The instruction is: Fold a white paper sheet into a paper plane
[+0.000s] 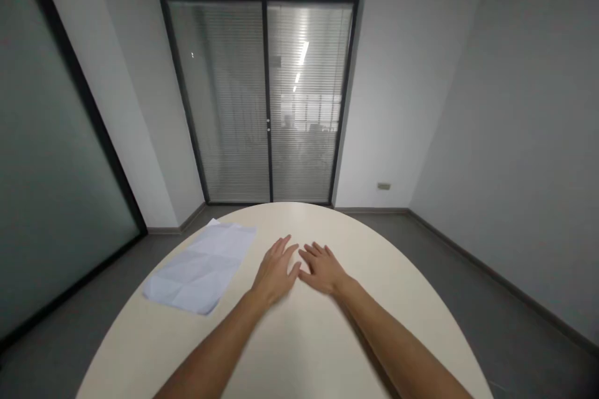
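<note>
Head view: on the left part of the table [290,355] lay a white sheet of paper [201,268], its creases faint, its outer side covering a stretch of the rim. Right of it, just apart, the left hand [275,269] was palm down with fingers parted, its palm hidden. Next came the right hand [324,269], also palm down, fingers loosely spread and a little bent. The thumbs pointed at each other; whether their tips touched was hard to make out, as was whether the palms rested on the table or hung just above it. Both forearms were cut off by the bottom edge.

The tabletop was smooth and cream, its far rim curved, its near part out of frame. Around it, from the left, stood a cloudy glass panel [60,168] in a black frame, cut off at the side, then a pale wall and a dark-framed glass door [269,156]. Blinds [229,106] veiled what lay beyond, leaving bright streaks and blurred shapes. Farther right, a small plate [384,186] sat low on the wall, and dark skirting ran above the grey floor [449,268].
</note>
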The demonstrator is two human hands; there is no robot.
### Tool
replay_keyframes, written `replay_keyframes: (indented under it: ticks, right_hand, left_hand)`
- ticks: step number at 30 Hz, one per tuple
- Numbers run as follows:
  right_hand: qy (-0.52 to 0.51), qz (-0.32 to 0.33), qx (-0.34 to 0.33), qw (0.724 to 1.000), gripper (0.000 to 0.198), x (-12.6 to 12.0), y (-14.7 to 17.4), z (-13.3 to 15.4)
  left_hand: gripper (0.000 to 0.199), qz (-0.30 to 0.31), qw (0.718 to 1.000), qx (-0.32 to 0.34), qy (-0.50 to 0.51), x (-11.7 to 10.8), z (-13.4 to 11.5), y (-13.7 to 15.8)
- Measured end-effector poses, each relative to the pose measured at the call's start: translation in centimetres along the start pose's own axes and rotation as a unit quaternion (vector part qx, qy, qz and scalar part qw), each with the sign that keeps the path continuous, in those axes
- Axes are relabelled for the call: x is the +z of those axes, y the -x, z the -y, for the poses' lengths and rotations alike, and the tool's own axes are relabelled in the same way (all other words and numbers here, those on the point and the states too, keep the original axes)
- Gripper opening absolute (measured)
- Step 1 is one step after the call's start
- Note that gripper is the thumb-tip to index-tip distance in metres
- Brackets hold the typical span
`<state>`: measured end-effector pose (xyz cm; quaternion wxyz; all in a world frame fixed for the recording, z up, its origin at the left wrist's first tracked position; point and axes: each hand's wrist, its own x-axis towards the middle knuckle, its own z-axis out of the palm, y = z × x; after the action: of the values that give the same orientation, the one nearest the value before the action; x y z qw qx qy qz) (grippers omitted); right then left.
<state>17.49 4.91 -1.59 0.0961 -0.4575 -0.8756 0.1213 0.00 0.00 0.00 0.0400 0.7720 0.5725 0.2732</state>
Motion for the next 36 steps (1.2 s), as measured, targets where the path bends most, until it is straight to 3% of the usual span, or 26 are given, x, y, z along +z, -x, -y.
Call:
replay_keyframes:
  ticks: [3,7,15,36]
  right_hand:
    - [-0.012,-0.001,0.049,0.999,0.074,-0.2,1.5,-2.4]
    - [-0.009,0.007,0.047,0.999,0.081,0.6,1.9,-3.2]
    - [-0.004,0.004,0.080,0.997,0.082,1.1,1.3,-3.9]
    - [-0.011,0.002,0.079,0.997,0.081,1.2,1.3,-4.0]
  left_hand:
    - [0.055,0.049,0.996,-0.030,-0.067,3.6,2.6,-0.8]
    - [0.057,0.088,0.992,-0.035,-0.088,5.7,3.9,-0.9]
    - [0.060,0.110,0.989,-0.019,-0.092,5.9,4.6,-1.5]
    - [0.061,0.119,0.989,-0.022,-0.086,5.9,4.6,-1.3]
